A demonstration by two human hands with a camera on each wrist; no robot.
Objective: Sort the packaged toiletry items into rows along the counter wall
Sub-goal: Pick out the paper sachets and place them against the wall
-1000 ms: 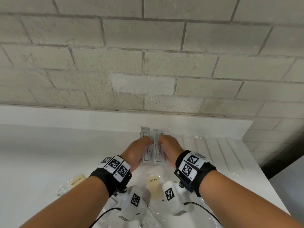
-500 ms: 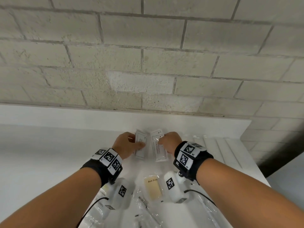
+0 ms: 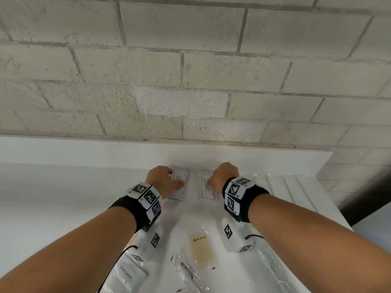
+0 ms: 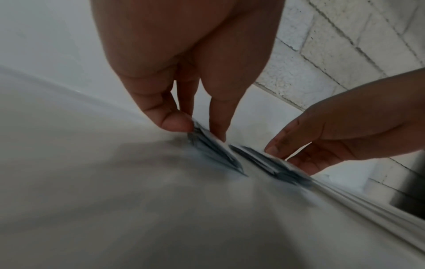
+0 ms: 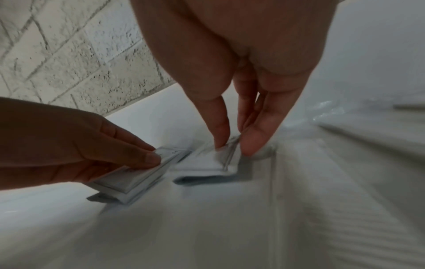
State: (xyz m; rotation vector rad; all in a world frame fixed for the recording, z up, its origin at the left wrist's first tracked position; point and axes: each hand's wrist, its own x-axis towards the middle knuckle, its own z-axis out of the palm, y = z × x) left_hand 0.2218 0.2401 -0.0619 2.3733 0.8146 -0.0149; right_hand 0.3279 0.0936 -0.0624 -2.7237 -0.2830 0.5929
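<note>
The white bench [image 3: 53, 208] carried two sachet stacks just before the brick wall [image 3: 190, 70]. The left hand [image 3: 161, 180] pinched the left stack [image 3: 179, 187], the right hand [image 3: 222, 176] pinched the right stack [image 3: 206, 190]; their print was unreadable. Nearer lay one Bath Soap packet [image 3: 201, 250], then one Toothpaste sachet [image 3: 127, 273], partly hidden.

Right hand [image 5: 234, 76] pinches a white sachet [image 5: 207, 162]; left hand [image 5: 76, 145] grips a sachet stack [image 5: 135, 176] beside it.
</note>
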